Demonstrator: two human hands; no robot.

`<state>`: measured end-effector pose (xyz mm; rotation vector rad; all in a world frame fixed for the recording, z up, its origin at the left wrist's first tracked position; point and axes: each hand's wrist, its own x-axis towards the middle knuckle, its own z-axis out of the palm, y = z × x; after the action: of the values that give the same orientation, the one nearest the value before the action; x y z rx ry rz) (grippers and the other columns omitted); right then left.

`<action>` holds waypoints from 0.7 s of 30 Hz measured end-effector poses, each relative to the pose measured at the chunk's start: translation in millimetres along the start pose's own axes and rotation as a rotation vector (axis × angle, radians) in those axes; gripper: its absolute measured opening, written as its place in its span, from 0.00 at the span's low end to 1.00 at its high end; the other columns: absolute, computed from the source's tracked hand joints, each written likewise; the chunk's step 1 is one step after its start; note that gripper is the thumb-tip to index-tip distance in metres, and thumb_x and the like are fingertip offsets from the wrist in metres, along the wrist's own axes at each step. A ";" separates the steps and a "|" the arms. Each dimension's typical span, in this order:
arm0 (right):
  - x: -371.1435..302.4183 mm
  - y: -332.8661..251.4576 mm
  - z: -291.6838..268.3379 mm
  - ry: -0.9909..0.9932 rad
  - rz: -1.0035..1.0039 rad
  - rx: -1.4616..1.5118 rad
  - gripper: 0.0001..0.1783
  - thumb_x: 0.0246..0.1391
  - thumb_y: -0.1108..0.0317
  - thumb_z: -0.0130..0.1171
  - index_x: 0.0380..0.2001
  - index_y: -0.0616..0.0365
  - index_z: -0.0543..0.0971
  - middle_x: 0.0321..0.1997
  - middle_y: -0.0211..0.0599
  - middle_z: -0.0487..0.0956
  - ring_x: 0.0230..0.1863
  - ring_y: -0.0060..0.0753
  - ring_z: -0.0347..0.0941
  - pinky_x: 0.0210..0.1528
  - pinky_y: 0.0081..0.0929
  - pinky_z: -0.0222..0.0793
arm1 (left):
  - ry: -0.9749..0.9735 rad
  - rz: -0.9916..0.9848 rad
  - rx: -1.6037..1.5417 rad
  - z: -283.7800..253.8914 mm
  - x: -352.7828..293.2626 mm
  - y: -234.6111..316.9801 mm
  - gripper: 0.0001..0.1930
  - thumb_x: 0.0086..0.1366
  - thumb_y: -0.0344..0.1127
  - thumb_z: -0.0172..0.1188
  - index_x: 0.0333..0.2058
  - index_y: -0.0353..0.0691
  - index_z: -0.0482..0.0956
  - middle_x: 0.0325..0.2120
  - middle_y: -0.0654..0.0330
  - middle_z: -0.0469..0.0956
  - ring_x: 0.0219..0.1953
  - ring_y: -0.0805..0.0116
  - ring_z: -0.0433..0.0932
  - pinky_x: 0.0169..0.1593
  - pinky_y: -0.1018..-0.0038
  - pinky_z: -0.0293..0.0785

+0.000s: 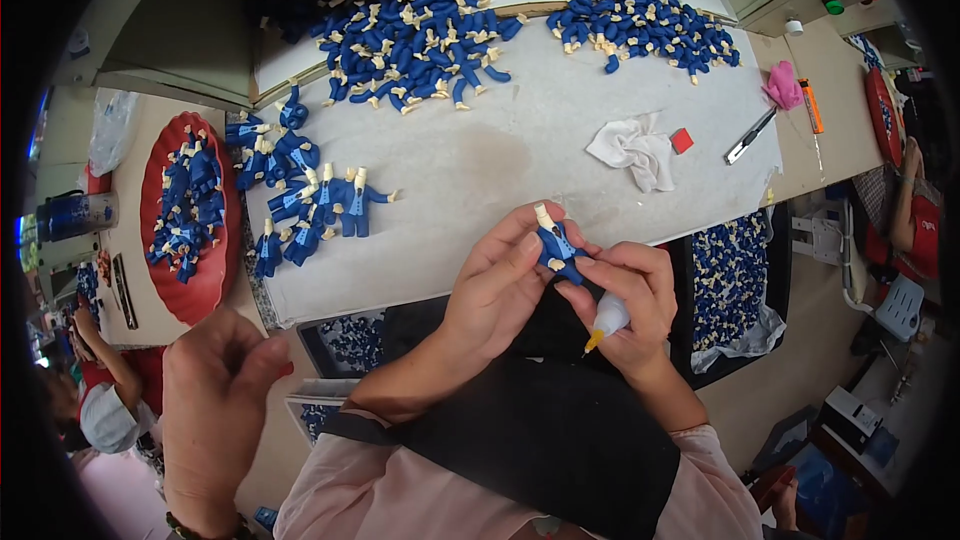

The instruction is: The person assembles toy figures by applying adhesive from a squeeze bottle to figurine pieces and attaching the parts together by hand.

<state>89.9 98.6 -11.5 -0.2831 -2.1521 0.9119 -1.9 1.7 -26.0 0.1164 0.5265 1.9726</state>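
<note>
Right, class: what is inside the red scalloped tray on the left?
The tray holds a heap of blue pieces with cream parts, some showing light-blue fronts. Pieces lower in the heap, and the tray bottom beneath them, are covered.

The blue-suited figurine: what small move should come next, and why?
Perhaps the right hand should gently press the side of the blue-suited figurine: its fingertips touch it there, the left hand grips the other side, and the white squeeze bottle in the right hand points its yellow nozzle away.
</note>
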 end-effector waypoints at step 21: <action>2.1 -4.1 7.9 0.000 -0.054 -0.113 0.16 0.27 0.75 0.67 0.27 0.54 0.79 0.26 0.31 0.67 0.21 0.25 0.65 0.19 0.18 0.60 | -0.020 -0.056 -0.132 -6.1 1.2 6.3 0.16 0.61 0.35 0.45 0.45 0.35 0.63 0.37 0.55 0.69 0.44 0.61 0.69 0.47 0.70 0.65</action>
<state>83.0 92.6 -11.0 -0.2786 -2.2043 0.7613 -9.6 -1.3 -29.1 0.0384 0.3809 1.9439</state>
